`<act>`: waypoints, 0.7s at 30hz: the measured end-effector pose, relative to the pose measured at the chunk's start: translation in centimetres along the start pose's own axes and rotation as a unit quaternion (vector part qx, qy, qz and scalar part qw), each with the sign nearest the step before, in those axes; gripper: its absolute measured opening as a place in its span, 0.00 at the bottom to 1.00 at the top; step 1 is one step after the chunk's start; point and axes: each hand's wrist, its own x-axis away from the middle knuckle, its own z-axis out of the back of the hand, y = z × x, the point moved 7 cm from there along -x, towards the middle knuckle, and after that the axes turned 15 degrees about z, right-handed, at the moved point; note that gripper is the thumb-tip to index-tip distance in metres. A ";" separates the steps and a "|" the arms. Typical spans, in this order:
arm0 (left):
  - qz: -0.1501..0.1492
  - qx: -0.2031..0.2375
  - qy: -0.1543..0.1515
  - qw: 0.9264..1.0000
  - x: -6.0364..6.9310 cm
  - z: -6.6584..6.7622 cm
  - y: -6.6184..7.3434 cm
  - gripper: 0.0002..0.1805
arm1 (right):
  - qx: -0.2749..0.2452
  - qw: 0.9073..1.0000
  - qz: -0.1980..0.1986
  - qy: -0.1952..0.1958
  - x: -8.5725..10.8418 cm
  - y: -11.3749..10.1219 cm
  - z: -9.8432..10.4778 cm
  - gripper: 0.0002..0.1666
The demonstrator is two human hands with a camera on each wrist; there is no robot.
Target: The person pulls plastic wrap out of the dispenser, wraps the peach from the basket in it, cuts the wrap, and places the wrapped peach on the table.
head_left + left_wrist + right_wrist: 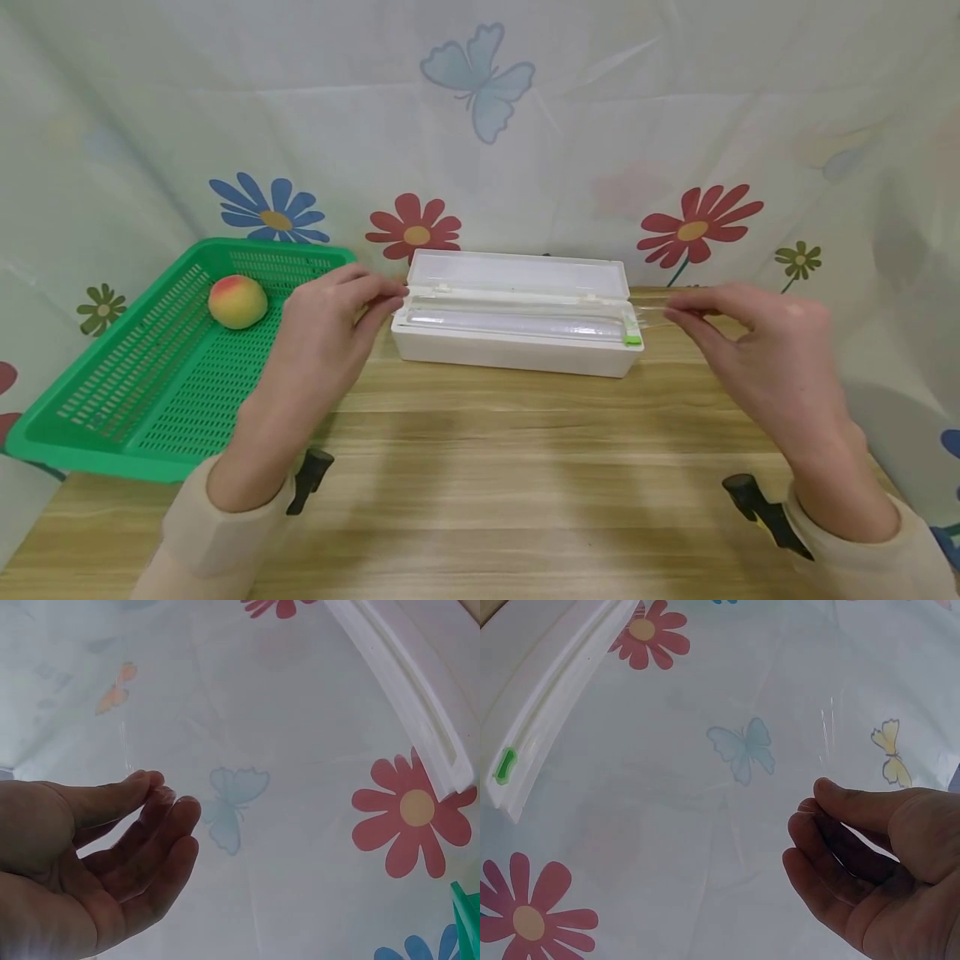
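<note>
Hands pinch clear film between fingertips.

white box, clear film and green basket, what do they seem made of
White box: probably rigid plastic, smooth, with crisp edges. Clear film: likely thin plastic, see-through, with glinting creases. Green basket: apparently plastic, faintly glossy, with regular slots.

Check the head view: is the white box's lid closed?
No, the lid stands open at the back of the white box.
</note>
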 end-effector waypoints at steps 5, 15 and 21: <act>0.004 -0.005 -0.023 1.000 0.3 -0.2 -0.1 0.09 | -0.006 1.000 -0.009 -0.012 0.2 -0.2 -0.1 0.18; 0.002 -0.021 -0.082 0.996 0.8 -0.7 -0.6 0.07 | -0.015 0.997 0.023 -0.066 0.7 -0.4 -1.1 0.17; 0.005 -0.026 -0.114 0.993 0.8 -1.7 -1.2 0.07 | -0.033 0.994 0.014 -0.102 1.2 -0.2 -2.1 0.16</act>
